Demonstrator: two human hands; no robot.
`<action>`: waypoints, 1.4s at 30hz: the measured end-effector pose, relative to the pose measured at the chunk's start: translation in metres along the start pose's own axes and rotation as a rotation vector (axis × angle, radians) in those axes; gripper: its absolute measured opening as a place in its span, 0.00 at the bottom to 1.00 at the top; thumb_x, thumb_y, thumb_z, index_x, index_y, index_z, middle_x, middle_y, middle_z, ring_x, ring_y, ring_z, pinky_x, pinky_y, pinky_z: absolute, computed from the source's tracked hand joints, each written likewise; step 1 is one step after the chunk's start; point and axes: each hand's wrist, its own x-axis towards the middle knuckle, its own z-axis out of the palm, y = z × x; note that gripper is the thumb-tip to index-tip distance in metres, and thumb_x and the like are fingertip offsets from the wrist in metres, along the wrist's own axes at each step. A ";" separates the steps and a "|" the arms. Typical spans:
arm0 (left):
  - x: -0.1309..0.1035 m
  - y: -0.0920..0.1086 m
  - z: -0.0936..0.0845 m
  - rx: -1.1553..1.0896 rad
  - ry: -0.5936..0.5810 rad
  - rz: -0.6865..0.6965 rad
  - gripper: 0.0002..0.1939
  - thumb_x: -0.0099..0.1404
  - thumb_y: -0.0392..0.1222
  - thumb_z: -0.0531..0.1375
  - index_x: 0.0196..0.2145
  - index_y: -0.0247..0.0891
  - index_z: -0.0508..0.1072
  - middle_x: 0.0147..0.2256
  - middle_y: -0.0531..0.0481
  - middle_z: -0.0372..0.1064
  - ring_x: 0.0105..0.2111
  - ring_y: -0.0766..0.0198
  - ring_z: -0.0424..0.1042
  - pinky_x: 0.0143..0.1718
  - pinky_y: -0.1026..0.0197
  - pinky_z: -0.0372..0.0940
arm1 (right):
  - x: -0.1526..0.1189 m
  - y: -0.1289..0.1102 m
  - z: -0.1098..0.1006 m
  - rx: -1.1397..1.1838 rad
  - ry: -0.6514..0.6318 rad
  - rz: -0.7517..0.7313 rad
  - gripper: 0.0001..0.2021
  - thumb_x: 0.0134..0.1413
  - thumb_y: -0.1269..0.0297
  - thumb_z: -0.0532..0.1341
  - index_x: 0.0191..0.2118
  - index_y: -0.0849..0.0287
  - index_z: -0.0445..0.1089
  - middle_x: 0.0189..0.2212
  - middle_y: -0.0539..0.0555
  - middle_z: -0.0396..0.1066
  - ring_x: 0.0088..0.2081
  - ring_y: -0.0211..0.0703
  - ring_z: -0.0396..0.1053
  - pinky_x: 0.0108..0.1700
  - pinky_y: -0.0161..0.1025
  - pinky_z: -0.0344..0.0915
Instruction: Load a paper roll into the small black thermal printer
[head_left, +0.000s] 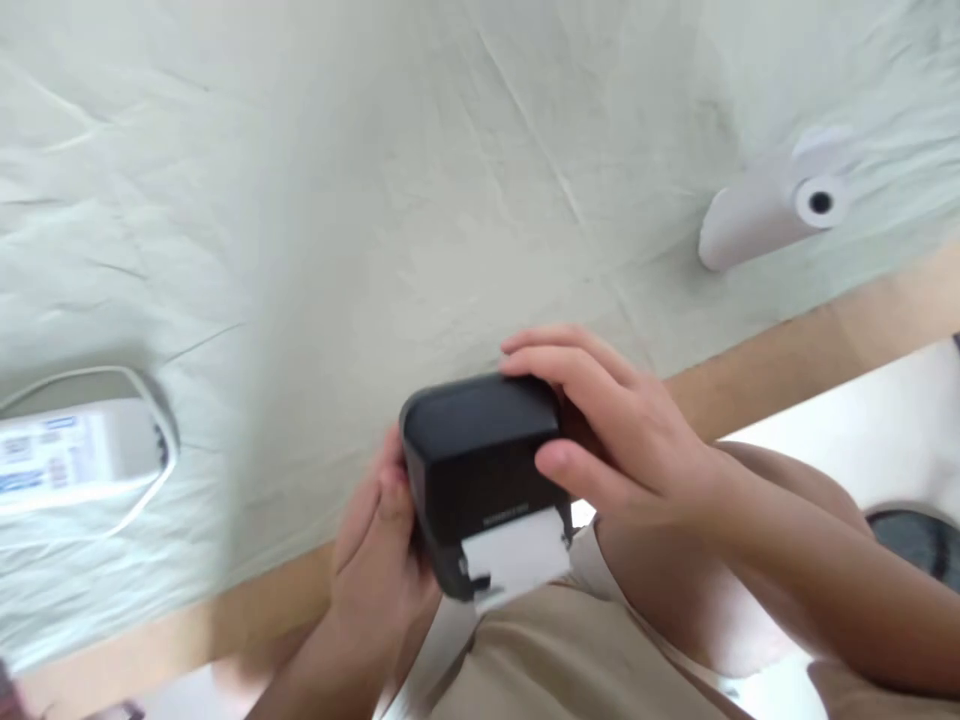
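Broadly, a wide worktop point(337, 230) covered in a creased, pale grey-green sheet fills most of the view, bordered along its near side by a long, light-brown strip point(787, 365) that runs slantwise. Below that border, the person's lap shows in smooth, tan clothing point(555, 650). At the near edge of the worktop, in the middle, is a boxy black plastic device point(480, 440) with rounded corners, held between both hands; whether its underside touches anything cannot be told. The right hand point(630, 430) has its grip closed over one side, fingers bent across the far top edge and thumb against the front face. The left hand point(382, 550) clasps the opposite side, thumb laid along it, the other fingers mostly hidden. Well apart to the left lies a long white plastic casing point(127, 440), cut off by the frame, bearing a blue-printed label point(45, 455) and looped by a thin white cable point(161, 400). To the right, a white paper roll point(750, 225) lies with its dark, hollow core facing outward. Smaller is the ragged-edged white paper strip point(517, 550) hanging from the device's front, just below blurred, unreadable lettering.
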 end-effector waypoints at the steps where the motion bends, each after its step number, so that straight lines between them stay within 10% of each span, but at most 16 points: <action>1: 0.020 0.011 0.028 0.008 0.020 0.018 0.21 0.73 0.53 0.66 0.59 0.46 0.80 0.50 0.48 0.83 0.51 0.51 0.82 0.46 0.57 0.80 | 0.000 0.000 0.000 -0.013 -0.002 0.000 0.21 0.76 0.48 0.52 0.60 0.59 0.66 0.58 0.63 0.75 0.52 0.46 0.78 0.40 0.39 0.77; 4: 0.069 0.037 0.097 -0.064 -0.073 0.117 0.16 0.71 0.56 0.68 0.47 0.43 0.85 0.38 0.51 0.83 0.37 0.60 0.82 0.33 0.63 0.77 | 0.001 0.004 0.001 -0.042 -0.008 0.013 0.23 0.76 0.46 0.52 0.61 0.59 0.66 0.59 0.62 0.72 0.43 0.43 0.77 0.37 0.40 0.74; 7: 0.084 0.046 0.123 -0.135 -0.114 0.183 0.14 0.70 0.55 0.69 0.38 0.42 0.83 0.33 0.53 0.81 0.33 0.64 0.81 0.33 0.65 0.75 | 0.000 0.010 0.002 -0.027 0.024 0.024 0.25 0.73 0.42 0.55 0.61 0.56 0.65 0.52 0.58 0.71 0.31 0.36 0.68 0.35 0.41 0.70; 12: 0.073 0.042 0.118 -0.198 -0.167 0.171 0.13 0.68 0.53 0.71 0.37 0.42 0.82 0.30 0.55 0.79 0.29 0.67 0.78 0.29 0.68 0.72 | -0.005 0.017 0.003 0.090 -0.032 -0.076 0.25 0.62 0.45 0.65 0.57 0.52 0.61 0.27 0.42 0.56 0.24 0.37 0.58 0.27 0.38 0.61; 23: 0.081 0.036 0.115 -0.185 -0.128 0.183 0.15 0.67 0.57 0.71 0.38 0.43 0.81 0.38 0.51 0.82 0.40 0.57 0.82 0.36 0.60 0.76 | 0.002 -0.035 -0.015 -0.182 0.260 0.060 0.15 0.69 0.45 0.63 0.49 0.50 0.69 0.19 0.42 0.60 0.23 0.40 0.66 0.32 0.43 0.65; 29: 0.074 0.041 0.113 -0.146 -0.184 0.150 0.19 0.64 0.59 0.73 0.43 0.42 0.81 0.34 0.54 0.80 0.30 0.65 0.78 0.29 0.66 0.72 | 0.017 -0.039 -0.016 -0.199 0.378 0.029 0.10 0.68 0.53 0.63 0.38 0.52 0.68 0.31 0.49 0.76 0.26 0.38 0.70 0.29 0.41 0.62; 36: 0.070 0.043 0.111 -0.059 -0.237 0.176 0.21 0.64 0.57 0.73 0.48 0.42 0.82 0.36 0.52 0.80 0.33 0.64 0.78 0.30 0.66 0.71 | 0.017 -0.034 -0.009 -0.526 -0.049 -0.066 0.08 0.65 0.61 0.59 0.35 0.52 0.74 0.21 0.48 0.69 0.21 0.36 0.57 0.26 0.39 0.40; 42: 0.073 0.043 0.112 -0.090 -0.256 0.154 0.20 0.64 0.58 0.73 0.45 0.40 0.82 0.34 0.52 0.79 0.29 0.67 0.76 0.27 0.67 0.70 | 0.015 -0.041 -0.022 -0.386 -0.175 -0.035 0.07 0.56 0.66 0.65 0.40 0.50 0.76 0.27 0.48 0.75 0.21 0.36 0.59 0.25 0.38 0.46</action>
